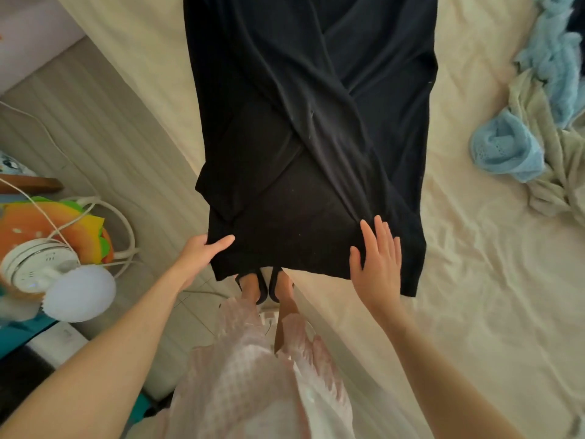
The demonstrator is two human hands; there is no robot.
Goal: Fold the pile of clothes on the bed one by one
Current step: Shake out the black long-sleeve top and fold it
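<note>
A view looking down from a person's head onto a bed (474, 248) covered in a cream sheet. A black top (310, 137) lies spread lengthways on the bed, with its near hem hanging just past the bed's near edge. Its two long sleeves are folded in across the body and cross each other in the middle of the top.

The left hand (199, 255) is at the near left corner of the top. Its thumb lies on the cloth and its fingers are hidden underneath, so it seems to pinch the hem there. The right hand (376, 261) rests flat on the near right part of the top, fingers straight and slightly spread, holding nothing.

To the right of the top, well apart from it, a pile (538, 122) of light blue and pale cream clothes lies crumpled on the bed.

Below the top's hem, the person's feet in dark sandals (264, 288) stand on a tiled floor, and a pale pink skirt (253, 375) fills the bottom centre.

To the left of the top, beyond the bed's side, are a burger-shaped cushion (63, 223), a white round device (38, 267) and looping white cables (120, 223).
</note>
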